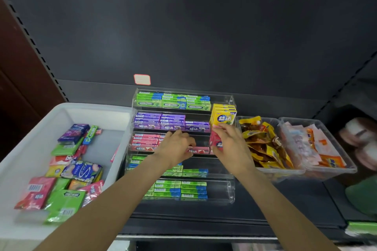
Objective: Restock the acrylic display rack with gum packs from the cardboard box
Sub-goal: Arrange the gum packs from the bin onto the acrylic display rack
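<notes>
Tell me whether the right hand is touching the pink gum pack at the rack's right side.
Touching. The head view shows the right hand with its fingers curled round the pink gum pack beside the acrylic rack.

Bare forearms, no sleeves; hands (177, 144) ungloved.

**Readable print on the gum packs**

"DOUBLEMINT" is printed in white on the front faces of the green packs (173, 105) in the top tier of the acrylic rack (231, 100). The same word is seen upside down on a green pack (71, 194) in the white bin (30, 149). The Chinese characters "益达" are shown on the yellow packs (224, 118) and on the purple packs (169, 127). The red-bordered tag (142, 79) cannot be read.
</notes>
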